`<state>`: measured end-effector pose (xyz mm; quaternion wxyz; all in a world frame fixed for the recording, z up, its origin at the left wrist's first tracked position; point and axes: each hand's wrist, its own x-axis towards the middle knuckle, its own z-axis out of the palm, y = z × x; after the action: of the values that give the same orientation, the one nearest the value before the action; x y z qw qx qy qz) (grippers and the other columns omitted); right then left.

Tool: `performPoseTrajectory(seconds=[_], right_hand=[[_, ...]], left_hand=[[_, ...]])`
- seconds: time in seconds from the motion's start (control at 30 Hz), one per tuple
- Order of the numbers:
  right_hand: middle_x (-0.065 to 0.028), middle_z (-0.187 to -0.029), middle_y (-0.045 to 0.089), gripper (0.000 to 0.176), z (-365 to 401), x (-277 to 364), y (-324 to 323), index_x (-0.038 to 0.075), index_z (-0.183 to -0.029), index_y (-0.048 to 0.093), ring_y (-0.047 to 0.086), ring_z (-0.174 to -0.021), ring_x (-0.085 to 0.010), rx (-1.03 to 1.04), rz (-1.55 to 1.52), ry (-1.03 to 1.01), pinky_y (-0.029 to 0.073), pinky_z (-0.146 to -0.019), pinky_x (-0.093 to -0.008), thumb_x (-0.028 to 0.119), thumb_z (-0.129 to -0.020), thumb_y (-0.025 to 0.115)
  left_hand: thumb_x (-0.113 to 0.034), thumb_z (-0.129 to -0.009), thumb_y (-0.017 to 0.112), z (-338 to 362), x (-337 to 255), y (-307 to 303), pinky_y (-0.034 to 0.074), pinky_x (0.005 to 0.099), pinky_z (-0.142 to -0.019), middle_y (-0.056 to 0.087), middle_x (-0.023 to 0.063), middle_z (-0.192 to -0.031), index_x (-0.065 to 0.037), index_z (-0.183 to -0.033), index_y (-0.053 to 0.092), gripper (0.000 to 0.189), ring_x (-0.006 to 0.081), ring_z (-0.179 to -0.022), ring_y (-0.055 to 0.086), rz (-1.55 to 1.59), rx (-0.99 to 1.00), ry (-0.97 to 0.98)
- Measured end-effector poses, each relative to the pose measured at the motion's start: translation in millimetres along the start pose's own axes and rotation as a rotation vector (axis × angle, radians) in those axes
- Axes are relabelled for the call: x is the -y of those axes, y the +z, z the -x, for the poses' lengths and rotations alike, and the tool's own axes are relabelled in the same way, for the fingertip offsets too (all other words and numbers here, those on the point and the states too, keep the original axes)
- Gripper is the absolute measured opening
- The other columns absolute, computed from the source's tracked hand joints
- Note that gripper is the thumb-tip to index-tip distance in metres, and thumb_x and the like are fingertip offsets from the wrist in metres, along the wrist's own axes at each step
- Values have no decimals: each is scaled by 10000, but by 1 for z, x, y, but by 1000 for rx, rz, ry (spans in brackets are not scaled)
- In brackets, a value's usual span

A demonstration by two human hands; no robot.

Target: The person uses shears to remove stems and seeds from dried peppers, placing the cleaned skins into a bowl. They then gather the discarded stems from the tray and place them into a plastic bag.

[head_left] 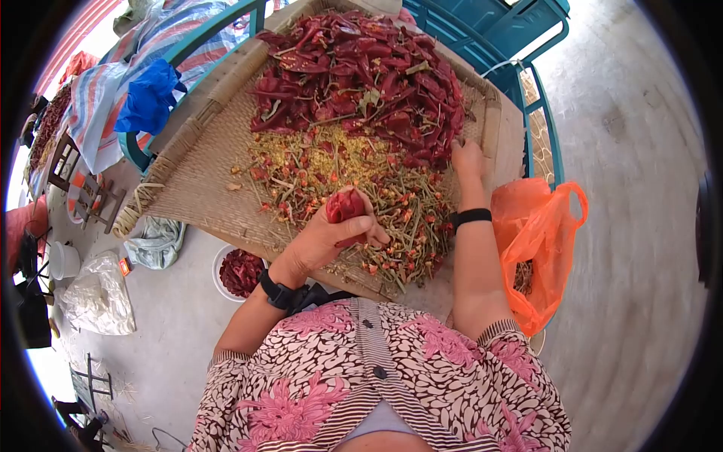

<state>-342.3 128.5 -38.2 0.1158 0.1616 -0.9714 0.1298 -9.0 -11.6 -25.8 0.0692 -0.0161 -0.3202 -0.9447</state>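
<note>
Woven tray (199,177) bearing a big pepper heap (361,79)
Stems (414,233) and yellow seeds (339,154) lie nearer the wearer; left hand (320,237) clasps red peppers (345,208) above them; right hand (468,160) is at the heap's edge, grip unclear.

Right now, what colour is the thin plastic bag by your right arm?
Orange; the thin plastic bag shows in the head view.

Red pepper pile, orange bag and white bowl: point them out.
Red pepper pile (354,75): head view, upper middle of the heap.
Orange bag (536,245): head view, its crumpled side.
White bowl (217,276): head view, left rim.
</note>
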Motion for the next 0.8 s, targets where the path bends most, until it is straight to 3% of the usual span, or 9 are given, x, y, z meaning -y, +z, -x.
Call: performPoseTrajectory(seconds=[0.07, 0.17, 0.27, 0.37, 0.47, 0.57, 0.7, 0.8], right_hand=[[-263, -991, 650, 386, -11, 0, 7, -23, -1052, 631, 619, -981, -400, 198, -96, -7, 478, -814, -456, 292, -831, 614], [-205, -1048, 657, 395, 4, 12, -8, 50, -1117, 623, 610, -1005, -401, 159, -67, -15, 472, -821, -480, 345, -855, 615], [-181, -958, 677, 406, 26, 21, -28, 10, -1087, 615, 641, -936, -354, -57, -146, -105, 479, -802, -444, 329, -839, 646], [-113, -819, 670, 348, 50, 29, -53, -10, -1028, 613, 630, -670, -220, 64, -638, -198, 488, -610, -346, 282, -851, 674], [-24, -736, 626, 235, 87, 58, -93, 38, -983, 611, 485, -481, -76, 418, -1068, 15, 372, -428, -234, 237, -879, 679], [22, -696, 600, 171, 116, 77, -98, 79, -976, 598, 389, -398, -33, 577, -1360, 110, 257, -351, -197, 221, -905, 662], [27, -678, 584, 124, 149, 97, -109, 109, -994, 596, 421, -411, -39, 825, -1579, 312, 284, -355, -191, 194, -915, 640], [27, -676, 575, 109, 165, 102, -103, 102, -994, 596, 424, -406, -40, 919, -1556, 362, 283, -343, -191, 180, -922, 622]], left_hand=[[-128, -875, 674, -1, -2, 3, 490, 330, -703, 583, 50, -814, -85, -1031, 497, 240, 189, -755, 599, 12, -25, 12], [-129, -876, 683, -1, 3, -5, 476, 308, -676, 559, 32, -811, -95, -1043, 494, 254, 164, -717, 565, 14, -56, 24], [-132, -868, 696, -1, 4, -11, 439, 280, -639, 515, 3, -800, -98, -1057, 494, 279, 128, -676, 496, 110, -69, -17], [-116, -845, 716, -3, 4, -10, 394, 269, -609, 465, -21, -804, -92, -1086, 493, 329, 102, -669, 427, 151, -66, -25], [-78, -824, 719, -4, 7, -13, 390, 269, -610, 472, -19, -809, -76, -1111, 496, 363, 98, -665, 429, 59, -25, 3], [-80, -825, 718, -4, 2, -10, 390, 267, -615, 475, -18, -799, -61, -1109, 499, 359, 98, -651, 427, 57, -87, 3], [-68, -828, 709, -4, 4, -6, 403, 253, -615, 493, -13, -792, -39, -1193, 503, 421, 102, -668, 475, -72, -205, 66], [2, -814, 695, -1, -5, 7, 447, 242, -698, 549, -2, -919, -43, -1295, 470, 534, 103, -764, 538, -248, -208, 162]])
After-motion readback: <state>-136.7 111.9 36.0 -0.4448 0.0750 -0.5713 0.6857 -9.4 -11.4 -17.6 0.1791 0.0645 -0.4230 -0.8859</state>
